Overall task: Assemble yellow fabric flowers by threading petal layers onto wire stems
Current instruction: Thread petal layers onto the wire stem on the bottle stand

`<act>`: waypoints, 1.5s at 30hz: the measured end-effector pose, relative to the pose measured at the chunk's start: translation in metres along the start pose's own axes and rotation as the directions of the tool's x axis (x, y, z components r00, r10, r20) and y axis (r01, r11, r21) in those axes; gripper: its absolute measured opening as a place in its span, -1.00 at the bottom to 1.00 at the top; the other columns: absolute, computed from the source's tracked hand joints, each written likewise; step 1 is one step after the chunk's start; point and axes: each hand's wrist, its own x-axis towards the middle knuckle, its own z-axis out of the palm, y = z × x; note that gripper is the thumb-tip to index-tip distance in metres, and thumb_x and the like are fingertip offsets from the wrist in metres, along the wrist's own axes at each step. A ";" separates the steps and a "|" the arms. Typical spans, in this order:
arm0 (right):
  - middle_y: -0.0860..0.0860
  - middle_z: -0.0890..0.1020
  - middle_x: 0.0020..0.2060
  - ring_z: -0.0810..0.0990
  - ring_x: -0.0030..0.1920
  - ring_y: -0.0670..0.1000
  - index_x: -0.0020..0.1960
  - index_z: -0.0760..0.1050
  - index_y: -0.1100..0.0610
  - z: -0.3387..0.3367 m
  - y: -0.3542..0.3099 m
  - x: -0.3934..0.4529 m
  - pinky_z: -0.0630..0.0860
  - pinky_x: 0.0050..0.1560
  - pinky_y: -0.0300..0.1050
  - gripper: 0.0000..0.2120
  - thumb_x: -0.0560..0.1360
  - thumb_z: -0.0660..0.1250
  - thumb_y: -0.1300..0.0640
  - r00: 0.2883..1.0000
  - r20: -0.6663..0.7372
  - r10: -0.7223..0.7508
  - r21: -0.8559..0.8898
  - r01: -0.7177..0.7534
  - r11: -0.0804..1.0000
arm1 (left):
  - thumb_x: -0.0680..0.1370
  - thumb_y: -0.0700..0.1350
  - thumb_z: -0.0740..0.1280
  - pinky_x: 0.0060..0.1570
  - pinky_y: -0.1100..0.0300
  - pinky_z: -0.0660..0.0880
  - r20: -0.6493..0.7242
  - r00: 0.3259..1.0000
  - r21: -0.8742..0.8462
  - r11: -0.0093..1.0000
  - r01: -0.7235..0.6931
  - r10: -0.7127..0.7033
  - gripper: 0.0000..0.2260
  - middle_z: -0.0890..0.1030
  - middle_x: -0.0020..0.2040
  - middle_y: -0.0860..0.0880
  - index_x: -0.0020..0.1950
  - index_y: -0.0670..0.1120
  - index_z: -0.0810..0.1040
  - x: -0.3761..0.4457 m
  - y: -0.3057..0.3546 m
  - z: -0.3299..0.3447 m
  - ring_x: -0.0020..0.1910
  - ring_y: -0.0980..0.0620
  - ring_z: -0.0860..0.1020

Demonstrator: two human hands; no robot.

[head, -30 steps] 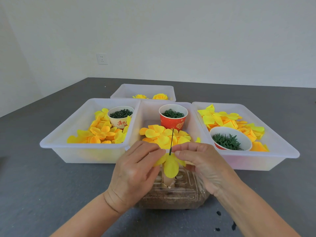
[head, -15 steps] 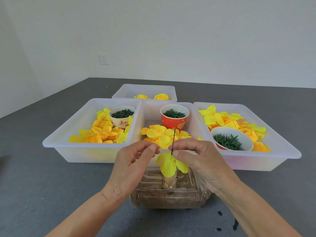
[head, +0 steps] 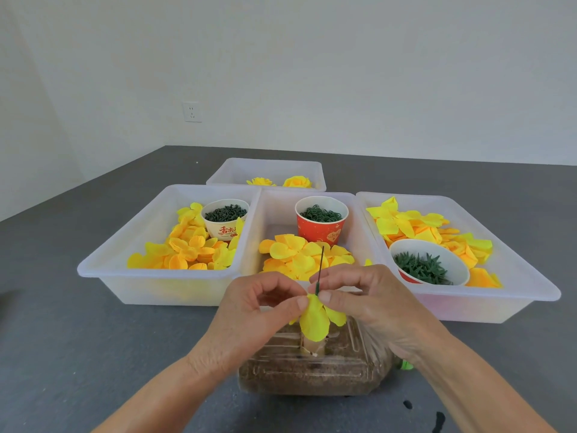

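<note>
A thin dark green wire stem [head: 320, 265] stands upright between my two hands, above a clear box [head: 312, 370] filled with brown material. A yellow petal layer [head: 313, 320] hangs on the stem just under my fingertips. My right hand [head: 362, 298] pinches the stem between thumb and forefinger. My left hand [head: 259, 307] pinches the top of the petal layer from the left. Loose yellow petals [head: 299, 257] lie in the middle tray [head: 265, 232] behind the hands.
The left tray [head: 125, 257] holds petals and a white cup of dark green pieces [head: 225, 218]. A red cup [head: 321, 221] stands in the middle tray. The right tray [head: 515, 276] has petals and a bowl of green calyxes [head: 427, 264]. A far tray [head: 265, 171] holds two finished flowers.
My left hand has closed in from the left and now pinches the petal layer at the stem. The petals sit slightly lower on the wire. The right hand keeps its pinch.
</note>
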 end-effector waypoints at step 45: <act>0.03 0.67 -0.27 0.60 -0.29 -0.12 -0.20 0.64 0.13 -0.052 -0.007 0.110 0.48 -0.30 -0.35 -0.87 0.47 0.35 0.26 0.920 -0.387 -0.056 -0.083 0.025 0.996 | 0.50 -0.29 0.32 -0.14 0.23 0.54 -0.122 0.981 0.175 0.977 -0.125 0.148 -0.80 0.66 -0.31 -0.04 -0.26 -0.06 0.62 0.102 0.009 -0.020 -0.28 0.09 0.60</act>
